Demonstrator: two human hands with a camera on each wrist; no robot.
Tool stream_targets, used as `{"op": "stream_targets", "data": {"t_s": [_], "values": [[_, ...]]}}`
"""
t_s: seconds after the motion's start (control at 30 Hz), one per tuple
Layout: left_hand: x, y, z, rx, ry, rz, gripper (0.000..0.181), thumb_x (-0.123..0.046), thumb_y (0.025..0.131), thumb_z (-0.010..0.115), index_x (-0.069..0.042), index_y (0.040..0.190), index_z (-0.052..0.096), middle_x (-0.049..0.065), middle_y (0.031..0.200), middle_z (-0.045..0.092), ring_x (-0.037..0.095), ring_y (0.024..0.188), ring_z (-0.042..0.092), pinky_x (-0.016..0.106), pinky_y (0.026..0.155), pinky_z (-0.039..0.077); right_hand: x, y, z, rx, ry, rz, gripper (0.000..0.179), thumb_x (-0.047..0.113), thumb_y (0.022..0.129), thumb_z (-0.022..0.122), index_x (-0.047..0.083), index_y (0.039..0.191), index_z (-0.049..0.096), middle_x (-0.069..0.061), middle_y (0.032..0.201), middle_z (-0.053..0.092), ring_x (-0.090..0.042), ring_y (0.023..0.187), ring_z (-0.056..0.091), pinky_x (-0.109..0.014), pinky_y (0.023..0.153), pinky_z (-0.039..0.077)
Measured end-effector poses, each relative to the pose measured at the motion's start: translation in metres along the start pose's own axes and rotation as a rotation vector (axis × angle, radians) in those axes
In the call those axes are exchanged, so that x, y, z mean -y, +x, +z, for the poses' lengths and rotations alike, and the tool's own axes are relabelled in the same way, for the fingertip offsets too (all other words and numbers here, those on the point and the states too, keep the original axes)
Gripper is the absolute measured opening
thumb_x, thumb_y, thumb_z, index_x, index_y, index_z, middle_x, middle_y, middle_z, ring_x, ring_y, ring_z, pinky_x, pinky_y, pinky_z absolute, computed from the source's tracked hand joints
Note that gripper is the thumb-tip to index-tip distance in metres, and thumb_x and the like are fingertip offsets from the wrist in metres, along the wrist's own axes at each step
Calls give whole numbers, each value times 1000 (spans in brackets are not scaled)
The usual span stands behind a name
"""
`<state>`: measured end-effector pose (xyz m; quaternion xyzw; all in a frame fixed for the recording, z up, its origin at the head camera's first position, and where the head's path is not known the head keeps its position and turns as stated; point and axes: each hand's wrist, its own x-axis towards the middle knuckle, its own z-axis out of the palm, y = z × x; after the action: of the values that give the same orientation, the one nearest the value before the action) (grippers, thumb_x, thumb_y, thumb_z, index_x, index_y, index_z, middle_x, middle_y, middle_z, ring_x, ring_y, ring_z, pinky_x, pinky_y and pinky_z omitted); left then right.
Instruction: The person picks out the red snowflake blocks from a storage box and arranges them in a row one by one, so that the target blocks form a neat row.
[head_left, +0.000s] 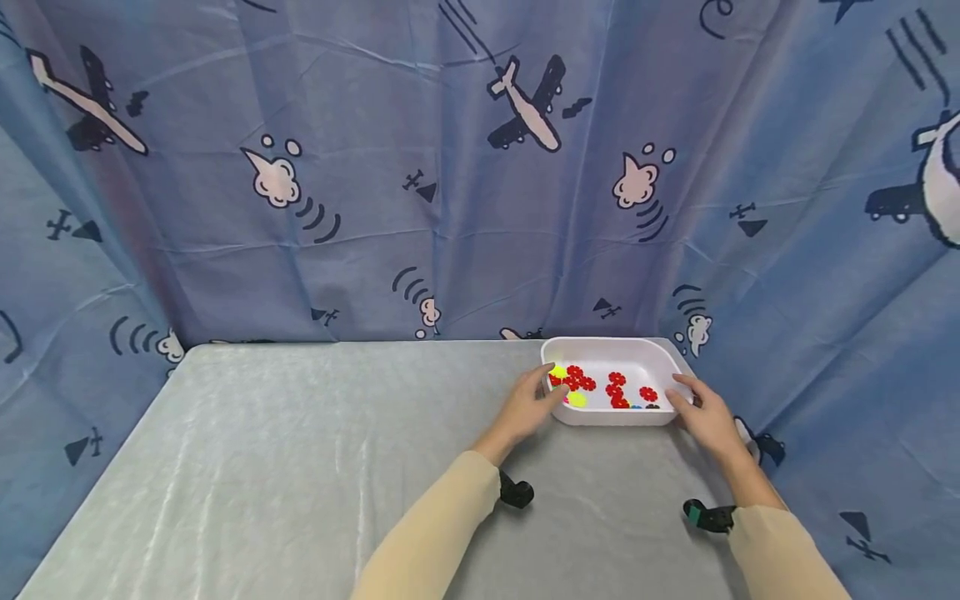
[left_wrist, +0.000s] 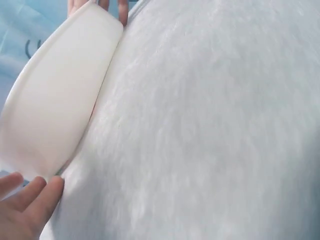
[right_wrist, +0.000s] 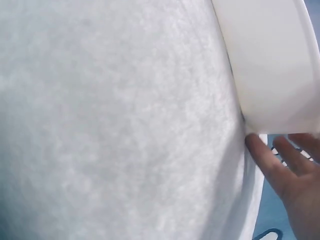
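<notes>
A white oblong plastic tray [head_left: 611, 417] is at the back right of the table, with several red flower-shaped pieces [head_left: 573, 379] inside. Two yellow pieces [head_left: 576, 400] lie toward its left end, and small bits of blue and dark colour show along the near wall. My left hand [head_left: 525, 407] holds the tray's left end, thumb and forefinger at the rim. At the opposite end my right hand [head_left: 705, 421] grips likewise. Both wrist views show fingertips against the end walls, low by the table; the thumbs are out of those views.
A pale grey cloth-like cover lies over the table [head_left: 247, 467]. Behind it and along both sides hangs a blue curtain [head_left: 360, 167] printed with planes and clouds. The tray stands close to the table's back and right edges. Dark wrist devices [head_left: 516, 490] show at both cuffs.
</notes>
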<state>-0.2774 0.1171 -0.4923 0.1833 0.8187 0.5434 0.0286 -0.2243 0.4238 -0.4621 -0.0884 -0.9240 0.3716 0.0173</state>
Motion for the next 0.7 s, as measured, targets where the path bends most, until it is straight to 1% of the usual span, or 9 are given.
{"op": "stream_targets", "data": {"t_s": [0.07,0.1,0.13,0.23,0.3,0.4,0.47,0.53,0.7], "values": [[0,2,3,1,0,-12,58,-41,101,61,-11,150,51,13,136,57,24,112,57,39,98,49,-2,0,1,8,49,-8,64,37,109,46,-5,155,30,-39,156,22,-55,133,41,-58,99,51],[0,2,4,1,-4,-26,58,-41,101,61,-12,150,50,13,137,57,23,112,57,39,97,50,-4,1,2,10,71,-13,64,36,109,46,-6,155,30,-39,156,23,-53,131,43,-51,94,56],[0,3,6,-1,-8,-42,57,-41,101,61,-13,150,50,12,137,56,22,112,56,40,98,49,-5,1,2,15,100,-17,63,34,109,47,-6,155,29,-39,157,23,-52,130,45,-45,91,58],[0,4,8,-6,-30,-87,56,-41,102,61,-16,151,49,10,145,53,22,118,56,42,102,49,-10,3,2,20,171,-18,64,32,109,49,-6,156,28,-38,156,26,-43,126,51,-28,83,60],[0,4,9,-9,-54,-104,56,-40,102,61,-17,151,49,10,149,50,24,123,56,44,104,48,-13,4,1,22,215,-17,64,32,108,51,-6,156,29,-37,154,30,-28,117,59,-23,81,59],[-1,4,9,-9,-72,-110,54,-37,102,61,-18,151,49,10,150,50,25,124,56,44,104,49,-15,5,0,21,265,-18,65,31,107,54,-6,155,30,-37,152,35,-2,100,61,-22,81,59],[-1,4,8,-8,-81,-114,54,-36,101,62,-17,150,50,10,149,51,25,121,56,44,101,50,-15,5,0,21,287,-15,66,30,106,56,-6,155,30,-37,151,37,9,92,57,-23,81,59],[-2,4,8,-6,-89,-114,54,-34,100,64,-15,149,51,12,147,52,24,118,56,43,99,50,-15,4,0,25,298,-7,67,32,106,57,-6,155,30,-37,151,37,12,90,57,-24,82,59],[-6,4,5,8,-120,-129,54,-29,98,67,-10,146,52,15,146,53,26,116,58,43,97,52,-13,1,-1,33,294,20,70,34,105,58,-5,155,30,-36,152,36,11,88,57,-28,84,60]]}}
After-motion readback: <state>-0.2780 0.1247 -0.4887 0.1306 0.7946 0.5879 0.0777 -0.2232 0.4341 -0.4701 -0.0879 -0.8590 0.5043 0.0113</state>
